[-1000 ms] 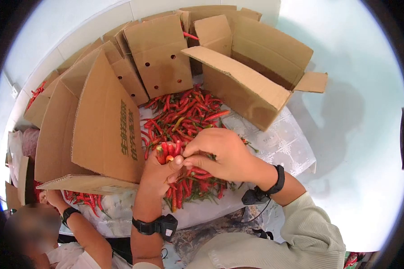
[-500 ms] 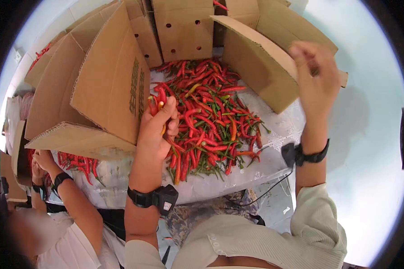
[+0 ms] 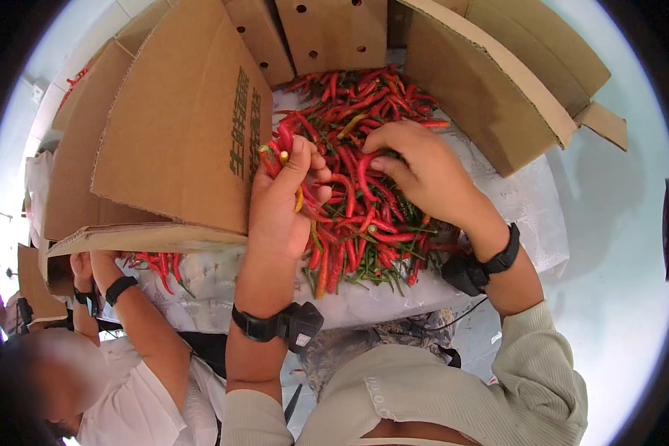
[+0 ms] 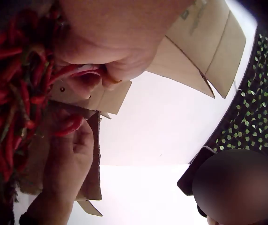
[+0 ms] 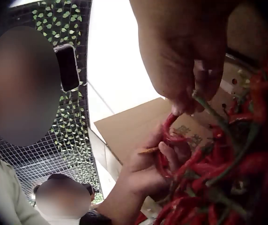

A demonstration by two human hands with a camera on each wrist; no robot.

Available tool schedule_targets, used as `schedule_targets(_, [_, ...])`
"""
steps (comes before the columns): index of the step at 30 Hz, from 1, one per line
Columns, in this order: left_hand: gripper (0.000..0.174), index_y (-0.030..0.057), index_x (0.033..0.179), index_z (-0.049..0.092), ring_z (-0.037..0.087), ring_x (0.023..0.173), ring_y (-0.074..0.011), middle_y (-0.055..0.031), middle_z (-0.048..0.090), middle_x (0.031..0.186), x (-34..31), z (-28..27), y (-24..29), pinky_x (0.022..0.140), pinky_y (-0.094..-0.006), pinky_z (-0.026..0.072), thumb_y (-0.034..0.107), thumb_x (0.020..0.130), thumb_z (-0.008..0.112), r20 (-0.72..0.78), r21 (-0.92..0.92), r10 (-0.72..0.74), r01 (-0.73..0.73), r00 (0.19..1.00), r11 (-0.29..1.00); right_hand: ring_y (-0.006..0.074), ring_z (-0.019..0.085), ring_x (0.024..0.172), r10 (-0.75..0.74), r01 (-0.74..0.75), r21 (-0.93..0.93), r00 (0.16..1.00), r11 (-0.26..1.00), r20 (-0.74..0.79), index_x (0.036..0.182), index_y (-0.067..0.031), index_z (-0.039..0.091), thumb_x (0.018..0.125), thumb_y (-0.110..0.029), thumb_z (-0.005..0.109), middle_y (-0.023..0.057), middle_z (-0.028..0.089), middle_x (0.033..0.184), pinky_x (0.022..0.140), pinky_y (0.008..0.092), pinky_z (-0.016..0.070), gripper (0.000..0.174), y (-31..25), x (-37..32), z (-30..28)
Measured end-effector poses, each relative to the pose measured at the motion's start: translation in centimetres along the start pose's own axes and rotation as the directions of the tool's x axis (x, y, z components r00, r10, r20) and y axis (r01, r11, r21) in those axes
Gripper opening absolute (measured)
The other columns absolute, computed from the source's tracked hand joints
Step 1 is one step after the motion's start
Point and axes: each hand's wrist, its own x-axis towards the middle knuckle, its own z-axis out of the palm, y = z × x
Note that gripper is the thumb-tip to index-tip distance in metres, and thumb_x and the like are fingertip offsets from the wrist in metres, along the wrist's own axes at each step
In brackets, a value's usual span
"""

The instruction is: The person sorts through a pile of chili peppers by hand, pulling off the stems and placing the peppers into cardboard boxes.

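Chilis btwn L hand thumb & fingers; chili at R hand fingertips

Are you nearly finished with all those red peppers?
Not nearly, it seems. What looks done: a few peppers are gathered in the left hand, pale ends showing, so their stems may be off. In hand now: the right hand pinches one curved pepper. Left to do: probably the big heap, where many green stems show. I can't see how full the boxes are.

Open cardboard boxes, pale wall, leaf-dotted dark grid, another person in white.
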Motion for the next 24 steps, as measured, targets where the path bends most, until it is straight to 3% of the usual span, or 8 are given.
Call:
schedule_targets(3, [0.019, 0.0104, 0.092, 0.056, 0.056, 0.068, -0.0086, 0.0001, 0.06, 0.082, -0.7, 1.5, 0.3, 0.05, -0.0207, 0.0436, 0.027, 0.086, 0.062, -0.101, 0.158, -0.02, 0.036, 0.995, 0.987, 0.0223, 0.059, 0.077, 0.08, -0.065, 0.237, 0.995, 0.969, -0.053, 0.089, -0.001, 0.061, 0.074, -0.009, 0.069, 0.0095, 0.061, 0.084, 0.07, 0.0307, 0.0464, 0.019, -0.8, -0.5, -0.6])
schedule_targets(8, [0.019, 0.0076, 0.095, 0.058, 0.054, 0.063, -0.0066, -0.0016, 0.061, 0.082, -1.2, 1.5, -0.3, 0.042, -0.0173, 0.0353, 0.021, 0.084, 0.065, 0.17, 0.222, -0.16, 0.121, 0.972, 0.968, 0.0081, 0.055, 0.07, 0.253, -0.16, 0.539, 0.962, 0.827, -0.103, 0.088, -0.0011, 0.061, 0.076, -0.009, 0.071, 0.0033, 0.061, 0.08, 0.062, 0.0226, 0.045, 0.017, -2.0, -1.0, -0.3])
schedule_targets(11, [0.021, 0.0048, 0.098, 0.058, 0.05, 0.054, -0.0047, -0.0037, 0.061, 0.079, -1.4, 1.8, -0.1, 0.039, -0.0157, 0.0309, 0.014, 0.082, 0.067, 0.217, 0.206, -0.206, 0.161, 0.954, 0.965, 0.0059, 0.055, 0.066, 0.248, -0.15, 0.597, 0.965, 0.788, -0.085, 0.088, -0.0011, 0.061, 0.078, -0.01, 0.07, 0.0019, 0.061, 0.077, 0.06, 0.0209, 0.0449, 0.016, -1.9, -1.2, -0.2])
schedule_targets(14, [0.026, 0.0024, 0.105, 0.054, 0.046, 0.047, -0.0048, -0.0111, 0.062, 0.079, -1.5, 1.9, 0.2, 0.036, -0.0142, 0.029, 0.011, 0.081, 0.064, 0.28, 0.174, -0.215, 0.171, 0.936, 0.97, 0.0054, 0.055, 0.064, 0.303, -0.207, 0.698, 0.953, 0.686, -0.015, 0.089, -0.0007, 0.06, 0.08, -0.009, 0.068, 0.0014, 0.061, 0.075, 0.059, 0.0205, 0.045, 0.014, -2.0, -1.2, -0.3])
schedule_targets(17, [0.026, 0.0021, 0.105, 0.054, 0.044, 0.045, -0.0037, -0.012, 0.063, 0.076, -1.3, 1.6, 0.4, 0.037, -0.0143, 0.0291, 0.008, 0.081, 0.063, 0.318, 0.15, -0.226, 0.187, 0.921, 0.971, 0.0054, 0.056, 0.063, 0.317, -0.246, 0.776, 0.947, 0.582, 0.062, 0.089, -0.0003, 0.059, 0.082, -0.008, 0.065, 0.0016, 0.062, 0.076, 0.059, 0.0205, 0.0451, 0.012, -2.8, -0.8, -0.6])
schedule_targets(24, [0.024, 0.0016, 0.102, 0.056, 0.044, 0.046, -0.0033, -0.0095, 0.063, 0.076, -1.5, 1.3, 0.4, 0.038, -0.0164, 0.0286, 0.006, 0.08, 0.065, 0.367, 0.095, -0.2, 0.177, 0.908, 0.98, 0.0064, 0.055, 0.065, 0.227, -0.152, 0.644, 0.973, 0.75, -0.035, 0.088, -0.0024, 0.06, 0.081, -0.006, 0.064, 0.0014, 0.059, 0.075, 0.059, 0.0216, 0.0433, 0.009, -3.1, -1.5, -0.6])
